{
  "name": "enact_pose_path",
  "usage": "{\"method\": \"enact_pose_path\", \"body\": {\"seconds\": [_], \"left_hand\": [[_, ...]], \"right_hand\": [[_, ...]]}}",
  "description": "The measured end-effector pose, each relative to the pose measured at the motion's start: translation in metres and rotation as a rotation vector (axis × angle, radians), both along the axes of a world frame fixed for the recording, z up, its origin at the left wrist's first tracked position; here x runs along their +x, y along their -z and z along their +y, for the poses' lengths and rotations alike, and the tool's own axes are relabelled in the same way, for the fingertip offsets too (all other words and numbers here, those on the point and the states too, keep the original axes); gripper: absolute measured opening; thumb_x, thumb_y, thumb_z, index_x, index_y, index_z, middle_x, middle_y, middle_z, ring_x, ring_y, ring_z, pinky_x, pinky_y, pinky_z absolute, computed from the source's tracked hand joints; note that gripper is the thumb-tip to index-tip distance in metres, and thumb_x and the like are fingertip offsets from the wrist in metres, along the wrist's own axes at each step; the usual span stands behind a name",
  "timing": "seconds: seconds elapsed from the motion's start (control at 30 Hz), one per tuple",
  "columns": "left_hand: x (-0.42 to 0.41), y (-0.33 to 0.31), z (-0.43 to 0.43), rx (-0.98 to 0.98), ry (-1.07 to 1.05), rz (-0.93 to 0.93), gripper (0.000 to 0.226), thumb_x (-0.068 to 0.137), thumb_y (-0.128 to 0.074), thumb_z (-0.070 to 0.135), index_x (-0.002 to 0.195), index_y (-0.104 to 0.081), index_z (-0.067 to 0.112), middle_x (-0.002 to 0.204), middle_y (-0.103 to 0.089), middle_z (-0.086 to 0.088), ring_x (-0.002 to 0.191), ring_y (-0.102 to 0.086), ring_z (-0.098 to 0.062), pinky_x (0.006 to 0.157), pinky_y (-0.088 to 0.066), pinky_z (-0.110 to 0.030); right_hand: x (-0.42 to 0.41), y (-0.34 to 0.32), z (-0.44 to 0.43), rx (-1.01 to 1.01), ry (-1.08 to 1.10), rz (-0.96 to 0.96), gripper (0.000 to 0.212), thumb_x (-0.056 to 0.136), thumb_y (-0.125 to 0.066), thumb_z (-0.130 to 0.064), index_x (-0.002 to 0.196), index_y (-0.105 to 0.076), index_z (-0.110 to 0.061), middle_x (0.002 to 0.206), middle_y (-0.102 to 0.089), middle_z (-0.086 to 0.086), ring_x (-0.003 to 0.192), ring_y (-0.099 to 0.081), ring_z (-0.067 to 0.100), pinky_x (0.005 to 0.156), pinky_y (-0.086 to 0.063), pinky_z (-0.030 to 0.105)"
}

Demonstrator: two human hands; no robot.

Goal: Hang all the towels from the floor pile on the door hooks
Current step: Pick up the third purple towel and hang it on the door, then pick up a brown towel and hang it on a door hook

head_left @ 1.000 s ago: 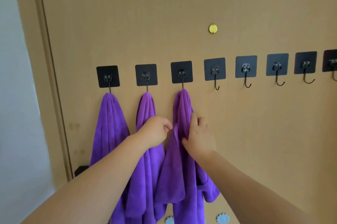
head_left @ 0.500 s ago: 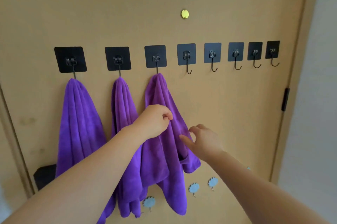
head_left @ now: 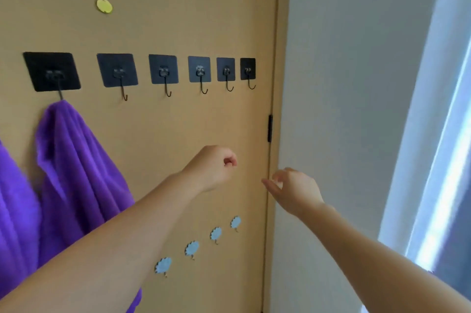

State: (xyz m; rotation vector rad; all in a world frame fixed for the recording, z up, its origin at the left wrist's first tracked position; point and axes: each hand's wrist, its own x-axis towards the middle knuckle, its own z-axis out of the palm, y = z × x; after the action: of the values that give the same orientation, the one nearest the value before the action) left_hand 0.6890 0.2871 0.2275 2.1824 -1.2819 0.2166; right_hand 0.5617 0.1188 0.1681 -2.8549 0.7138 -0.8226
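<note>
Left hand [head_left: 211, 167] and right hand [head_left: 293, 190]: both clear of the towels, holding nothing.

Cut-off towel [head_left: 12, 210]: purple, at the door's [head_left: 178, 134] left edge. Only a strip shows and its hook is out of view.

Hung towel [head_left: 76, 172]: purple plush, caught at one point on the first hook [head_left: 52, 72]. Its long axis is vertical, with the gathered peak up and the loose folds fanning downward. The lower part is hidden behind the left forearm.

Other hooks [head_left: 117, 70]: five black square pads in a level row, running toward the door's right edge. Each has a wire J hanging down with its curl turned up.

Left hand, pose: the forearm rises from the lower left corner across the towel's skirt. The hand is before the door, below the row. Its fingers are curled into a loose fist with the thumb against them, knuckles toward the door.

Right hand, pose: the forearm enters from the lower right corner. The hand is at the door's right edge, just beside the left hand and apart from it. Its fingers are loosely bent, the thumb points left, and it grips nothing.

Yellow disc [head_left: 104, 5]: on the door, above the row.

Blue stickers [head_left: 192, 248]: four scalloped shapes, stepping up toward the right edge.

Hinge [head_left: 270, 128]: black, on the right edge.

Wall [head_left: 344, 109]: grey, right of the door.
</note>
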Motion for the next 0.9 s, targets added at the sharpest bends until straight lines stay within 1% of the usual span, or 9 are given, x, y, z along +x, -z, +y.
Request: {"method": "enact_pose_path", "body": {"seconds": [0.1,0.27,0.4,0.43,0.5,0.57,0.7,0.83,0.9], "left_hand": [[-0.033,0.002,-0.056,0.008,0.102,0.014,0.023,0.091,-0.049,0.011,0.093,-0.068,0.022,0.081,-0.057,0.014,0.070,-0.052,-0.006,0.063,-0.038,-0.017],[-0.092,0.008,-0.141,0.034,0.280,0.021,0.024,0.090,-0.049,0.008,0.101,-0.070,0.013,0.094,-0.068,0.000,0.088,-0.062,-0.017,0.076,-0.046,-0.022],[-0.133,0.015,-0.204,0.045,0.439,0.029,0.023,0.088,-0.051,0.007,0.097,-0.071,0.014,0.088,-0.067,0.001,0.081,-0.060,-0.015,0.070,-0.039,-0.018],[-0.144,0.017,-0.217,0.046,0.481,0.040,0.023,0.088,-0.051,0.008,0.096,-0.071,0.015,0.084,-0.066,0.003,0.078,-0.058,-0.013,0.069,-0.038,-0.018],[-0.164,0.022,-0.242,0.058,0.578,0.070,0.023,0.089,-0.050,0.009,0.097,-0.070,0.018,0.080,-0.063,0.008,0.076,-0.057,-0.012,0.066,-0.039,-0.018],[-0.183,0.027,-0.264,0.079,0.676,0.101,0.023,0.090,-0.049,0.010,0.099,-0.068,0.019,0.081,-0.061,0.011,0.076,-0.057,-0.010,0.065,-0.040,-0.016],[-0.218,0.041,-0.297,0.100,0.866,0.084,0.025,0.092,-0.047,0.013,0.106,-0.066,0.020,0.083,-0.059,0.014,0.074,-0.055,-0.002,0.066,-0.041,-0.016],[-0.248,0.062,-0.314,0.118,1.075,0.040,0.025,0.092,-0.049,0.011,0.108,-0.067,0.015,0.087,-0.060,0.009,0.080,-0.056,-0.010,0.077,-0.043,-0.019],[-0.260,0.074,-0.321,0.122,1.172,0.017,0.024,0.091,-0.050,0.011,0.108,-0.067,0.015,0.083,-0.059,0.011,0.080,-0.057,-0.010,0.078,-0.045,-0.020]], "right_hand": [[-0.049,0.001,-0.044,-0.018,0.089,-0.009,0.049,0.093,-0.038,-0.062,0.113,-0.063,-0.024,0.106,-0.062,-0.006,0.093,-0.061,0.016,0.071,-0.045,0.026],[-0.131,-0.001,-0.106,-0.052,0.270,-0.040,0.043,0.092,-0.043,-0.059,0.106,-0.066,-0.026,0.103,-0.064,-0.006,0.094,-0.062,0.020,0.075,-0.045,0.027],[-0.201,0.005,-0.137,-0.028,0.425,-0.012,0.040,0.093,-0.043,-0.058,0.104,-0.065,-0.025,0.098,-0.063,-0.008,0.090,-0.060,0.016,0.068,-0.039,0.025],[-0.219,0.007,-0.142,-0.018,0.471,-0.001,0.038,0.093,-0.043,-0.057,0.100,-0.064,-0.026,0.096,-0.062,-0.010,0.088,-0.059,0.015,0.066,-0.037,0.025],[-0.254,0.009,-0.150,0.012,0.571,0.005,0.032,0.093,-0.044,-0.055,0.079,-0.058,-0.030,0.085,-0.056,-0.012,0.082,-0.055,0.015,0.061,-0.034,0.025],[-0.286,0.011,-0.153,0.029,0.676,0.005,0.039,0.093,-0.045,-0.053,0.063,-0.045,-0.028,0.073,-0.051,-0.011,0.073,-0.052,0.014,0.057,-0.037,0.024],[-0.339,0.027,-0.142,0.040,0.908,0.016,0.043,0.093,-0.047,-0.050,0.069,-0.055,-0.015,0.074,-0.057,-0.002,0.071,-0.055,0.022,0.058,-0.038,0.028],[-0.378,0.046,-0.111,0.104,1.110,0.038,0.041,0.091,-0.050,-0.053,0.086,-0.067,-0.016,0.089,-0.065,0.000,0.086,-0.060,0.024,0.067,-0.042,0.029],[-0.393,0.057,-0.087,0.126,1.208,0.043,0.037,0.091,-0.051,-0.054,0.089,-0.066,-0.020,0.095,-0.066,0.000,0.092,-0.061,0.024,0.067,-0.037,0.027]]}}
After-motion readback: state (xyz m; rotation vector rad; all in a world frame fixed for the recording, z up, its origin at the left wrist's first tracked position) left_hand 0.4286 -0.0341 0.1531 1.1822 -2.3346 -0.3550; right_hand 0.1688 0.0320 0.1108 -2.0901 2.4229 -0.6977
